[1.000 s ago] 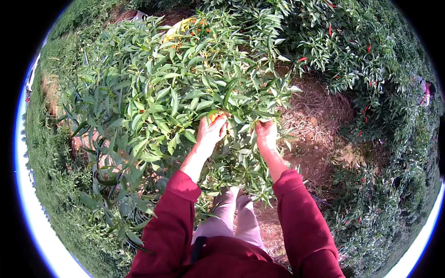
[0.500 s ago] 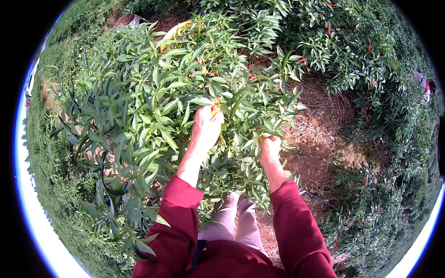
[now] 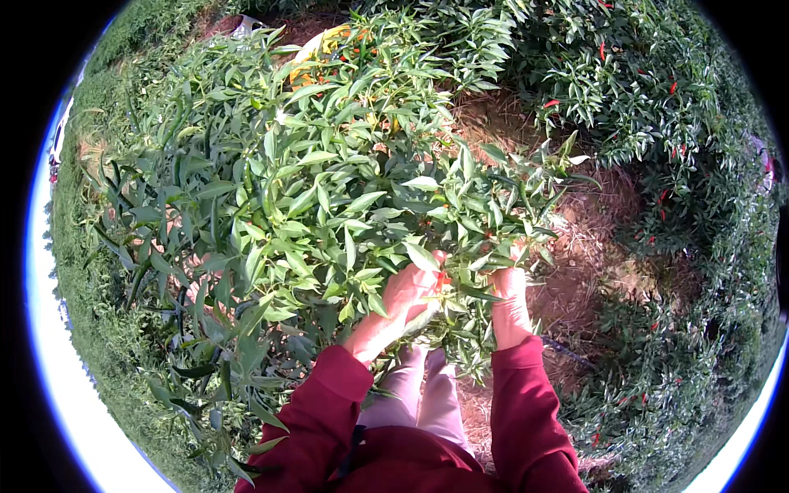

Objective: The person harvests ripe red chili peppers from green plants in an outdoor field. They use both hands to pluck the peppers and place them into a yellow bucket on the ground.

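In front of me a leafy green chilli plant (image 3: pixel 320 205) spreads wide. My left hand (image 3: pixel 408 294) is low on its near side, closed, with a red chilli (image 3: pixel 445 279) showing at the fingertips. Leaves partly cover those fingers. To its right, my right hand (image 3: pixel 509 289) reaches up into the plant's right edge; foliage hides the fingertips, so what they touch cannot be made out. Long dark green chillies (image 3: pixel 214 215) hang on the plant's left side.
A yellow bag (image 3: pixel 316 56) with red chillies at it lies beyond the plant. On the right, straw-strewn soil (image 3: pixel 567 271) runs between rows. Another plant row (image 3: pixel 649 107) bears several red chillies. A dark hose (image 3: pixel 567 353) crosses the soil near my right sleeve.
My left hand has come down and to the right, toward the right hand, with the red chilli at its fingertips. My right hand has shifted slightly right. The plant's branches have swung.
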Tool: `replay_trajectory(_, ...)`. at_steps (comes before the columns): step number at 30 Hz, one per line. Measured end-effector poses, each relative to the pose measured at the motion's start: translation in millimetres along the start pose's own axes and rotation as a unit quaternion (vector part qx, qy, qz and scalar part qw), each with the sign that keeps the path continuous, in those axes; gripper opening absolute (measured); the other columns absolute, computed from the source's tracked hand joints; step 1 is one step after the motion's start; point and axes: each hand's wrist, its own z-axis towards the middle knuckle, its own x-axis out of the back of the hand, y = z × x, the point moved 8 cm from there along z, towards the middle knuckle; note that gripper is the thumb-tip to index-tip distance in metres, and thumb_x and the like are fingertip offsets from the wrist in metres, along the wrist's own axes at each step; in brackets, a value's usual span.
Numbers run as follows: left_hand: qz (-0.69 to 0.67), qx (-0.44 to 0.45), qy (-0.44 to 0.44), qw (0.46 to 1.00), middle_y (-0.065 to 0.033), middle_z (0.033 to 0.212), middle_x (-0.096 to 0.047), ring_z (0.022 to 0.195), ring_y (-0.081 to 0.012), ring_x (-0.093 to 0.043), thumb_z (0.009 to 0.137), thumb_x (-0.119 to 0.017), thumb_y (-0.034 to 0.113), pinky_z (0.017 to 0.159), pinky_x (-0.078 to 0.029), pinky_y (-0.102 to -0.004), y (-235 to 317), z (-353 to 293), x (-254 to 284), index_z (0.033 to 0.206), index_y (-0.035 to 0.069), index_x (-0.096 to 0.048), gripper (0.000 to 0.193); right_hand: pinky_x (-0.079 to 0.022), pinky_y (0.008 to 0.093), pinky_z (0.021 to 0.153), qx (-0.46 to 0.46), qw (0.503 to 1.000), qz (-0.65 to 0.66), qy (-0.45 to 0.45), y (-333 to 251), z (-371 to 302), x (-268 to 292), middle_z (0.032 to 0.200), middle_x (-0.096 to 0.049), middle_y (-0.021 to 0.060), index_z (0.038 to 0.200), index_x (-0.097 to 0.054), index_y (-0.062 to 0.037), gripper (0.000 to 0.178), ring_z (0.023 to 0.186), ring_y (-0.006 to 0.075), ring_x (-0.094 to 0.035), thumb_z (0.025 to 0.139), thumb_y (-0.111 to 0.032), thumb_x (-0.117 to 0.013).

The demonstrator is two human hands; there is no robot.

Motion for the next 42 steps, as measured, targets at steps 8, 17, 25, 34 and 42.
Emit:
replay_trajectory(8,0.337,-0.247,0.047,0.907,-0.0148,0.062,-0.055,0.061,-0.0336,-0.058,0.082,-0.050,0.010,0.052,-0.043,-0.0414,22.6,-30.9,-17.6,0.106,0.004,-0.044,0.025,-0.047,0.0347,0.075,0.127,0.968,-0.162,0.143,-106.0,-43.3,37.3,0.090,-0.058,0.0111,0.100,-0.053,-0.0014,0.018,0.080,0.0214,-0.055,0.085,-0.010,-0.048)
replay_trajectory(17,0.350,-0.278,0.075,0.891,-0.0081,0.061,-0.058,0.053,-0.0272,-0.057,0.086,-0.047,0.017,0.050,-0.044,-0.0382,-3.6,-48.1,-27.3,0.109,0.008,-0.051,0.024,-0.024,0.0191,0.048,0.261,0.899,-0.346,0.053,-175.1,-95.7,-108.9,0.064,-0.044,-0.0015,0.086,-0.055,-0.0014,0.014,0.052,0.0047,-0.029,0.085,-0.006,-0.041)
replay_trajectory(25,-0.050,0.036,-0.016,0.998,-0.0051,0.059,-0.051,0.053,-0.0164,-0.050,0.090,-0.043,0.050,0.049,-0.039,-0.0319,-17.7,-15.3,23.1,0.073,0.005,-0.055,0.049,-0.021,0.0170,0.047,0.223,0.838,-0.487,0.106,-186.7,-129.4,-152.0,0.059,-0.040,-0.0076,0.090,-0.060,-0.0041,0.017,0.052,0.0007,-0.029,0.092,-0.016,-0.048)
replay_trajectory(34,0.067,0.001,0.040,0.997,-0.0064,0.073,-0.057,0.064,-0.0219,-0.053,0.087,-0.052,0.035,0.057,-0.041,-0.0319,-63.6,35.5,59.0,0.092,0.009,-0.056,0.027,-0.028,0.0161,0.048,0.199,0.852,-0.435,0.214,-226.3,-179.8,-57.6,0.065,-0.050,-0.0028,0.092,-0.059,-0.0028,0.015,0.053,0.0029,-0.038,0.090,-0.011,-0.047)
replay_trajectory(42,0.309,-0.265,0.205,0.890,-0.0109,0.063,-0.055,0.054,-0.0288,-0.056,0.084,-0.047,0.004,0.053,-0.043,-0.0390,111.3,-39.7,42.5,0.136,0.011,-0.030,0.056,-0.024,0.0187,0.038,0.162,0.843,-0.390,0.334,-291.2,-188.3,26.0,0.059,-0.046,-0.0043,0.090,-0.060,-0.0051,0.012,0.043,0.0025,-0.032,0.087,-0.013,-0.051)
